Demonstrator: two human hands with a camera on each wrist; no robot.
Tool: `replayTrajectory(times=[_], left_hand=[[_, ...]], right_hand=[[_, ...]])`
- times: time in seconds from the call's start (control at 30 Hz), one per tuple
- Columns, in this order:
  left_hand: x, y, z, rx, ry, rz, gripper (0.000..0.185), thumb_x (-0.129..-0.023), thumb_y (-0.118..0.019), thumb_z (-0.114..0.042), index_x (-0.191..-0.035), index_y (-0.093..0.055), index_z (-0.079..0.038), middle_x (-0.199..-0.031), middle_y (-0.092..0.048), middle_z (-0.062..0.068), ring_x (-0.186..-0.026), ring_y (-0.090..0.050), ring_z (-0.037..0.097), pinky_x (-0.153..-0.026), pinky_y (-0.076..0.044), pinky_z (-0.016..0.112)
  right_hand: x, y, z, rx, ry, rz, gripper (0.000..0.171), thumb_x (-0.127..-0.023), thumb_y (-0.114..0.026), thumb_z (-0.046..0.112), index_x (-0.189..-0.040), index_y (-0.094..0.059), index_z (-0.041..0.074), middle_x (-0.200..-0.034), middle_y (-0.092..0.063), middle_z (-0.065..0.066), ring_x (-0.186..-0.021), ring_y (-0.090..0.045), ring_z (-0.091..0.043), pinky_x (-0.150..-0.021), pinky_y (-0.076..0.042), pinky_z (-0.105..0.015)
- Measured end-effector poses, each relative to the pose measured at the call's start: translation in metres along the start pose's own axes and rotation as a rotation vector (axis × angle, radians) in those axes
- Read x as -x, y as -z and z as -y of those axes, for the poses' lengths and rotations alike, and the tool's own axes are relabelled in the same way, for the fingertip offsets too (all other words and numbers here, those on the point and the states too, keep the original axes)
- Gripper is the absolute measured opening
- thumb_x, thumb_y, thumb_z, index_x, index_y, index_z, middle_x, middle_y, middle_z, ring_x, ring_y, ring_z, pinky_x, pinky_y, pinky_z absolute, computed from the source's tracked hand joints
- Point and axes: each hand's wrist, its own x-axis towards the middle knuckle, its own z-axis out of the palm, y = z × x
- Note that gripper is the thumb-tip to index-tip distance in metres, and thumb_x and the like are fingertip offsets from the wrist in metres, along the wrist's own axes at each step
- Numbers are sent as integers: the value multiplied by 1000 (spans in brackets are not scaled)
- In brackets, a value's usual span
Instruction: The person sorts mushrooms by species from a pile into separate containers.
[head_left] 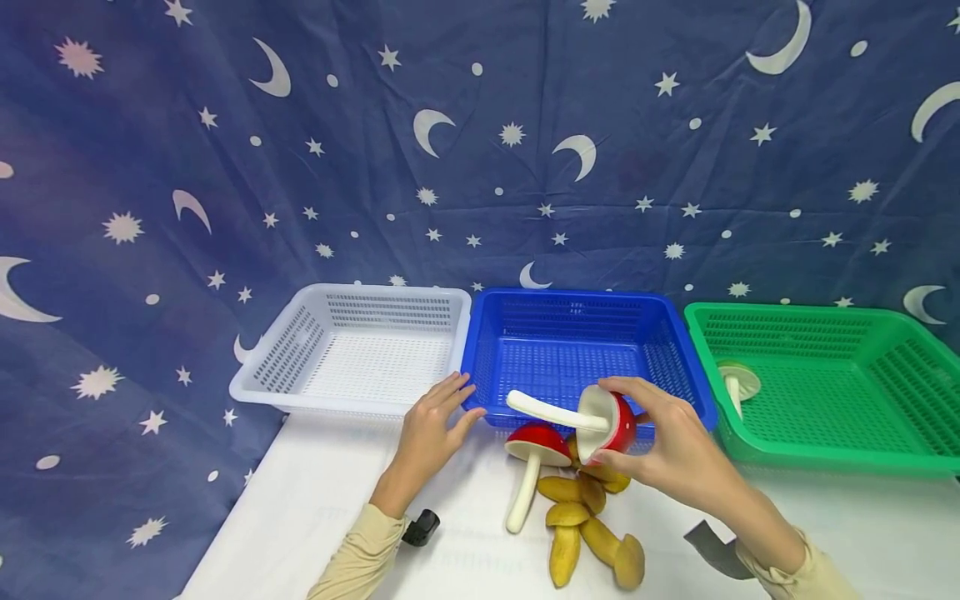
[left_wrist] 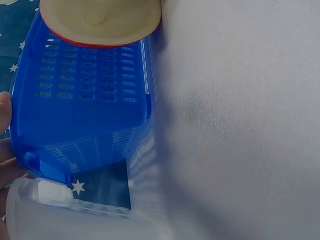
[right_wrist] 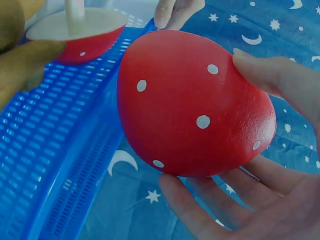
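In my right hand (head_left: 671,442) I grip a toy mushroom (head_left: 621,427) by its red, white-dotted cap, the white stem pointing left. In the right wrist view that red cap (right_wrist: 200,105) sits between thumb and fingers. My left hand (head_left: 431,429) has its fingers extended at the near left corner of the blue basket (head_left: 480,350), beside the white basket; whether it touches the rim I cannot tell. A second red-capped mushroom (head_left: 538,446) lies on the table between the hands. Several yellow-brown mushrooms (head_left: 566,542) are heaped close by, partly hidden by the held one.
Three baskets stand in a row at the back: the white basket (head_left: 348,408) left, the blue one in the middle, the green basket (head_left: 847,458) right. A pale-capped mushroom (head_left: 738,381) lies inside the green basket. Behind hangs a dark blue cloth (head_left: 495,200) with moons and stars.
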Motion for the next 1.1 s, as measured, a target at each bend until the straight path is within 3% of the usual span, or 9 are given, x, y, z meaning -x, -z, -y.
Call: replayTrajectory(times=[0.27,0.57,1.1], left_hand=[[1,0,1,-2,-10,-20,39,-81,-75,-28,-109,-70,-2,-121,-63,12,-117,-56,27,-99,-44,40],[0,1,0,9,-5,-10,39,-82,-74,-29,-110,-70,-1,-122,-63,12,-118,-55,27,-100,-44,39],[0,1,0,7,-2,-9,40,-82,-73,-29,-110,-69,-1,-122,-63,12,-118,-55,27,-100,-43,39]], right_hand=[[-10,4,-5,33,46,-1,78,-58,-91,13,-126,-55,7,-115,-60,-7,-90,-59,-18,-68,-56,-26],[-19,11,-11,69,101,-8,78,-57,-91,10,-125,-55,4,-120,-59,-11,-94,-59,-24,-70,-57,-33],[-38,15,-22,133,75,20,72,-62,-89,9,-126,-55,4,-124,-58,-16,-102,-57,-35,-74,-56,-46]])
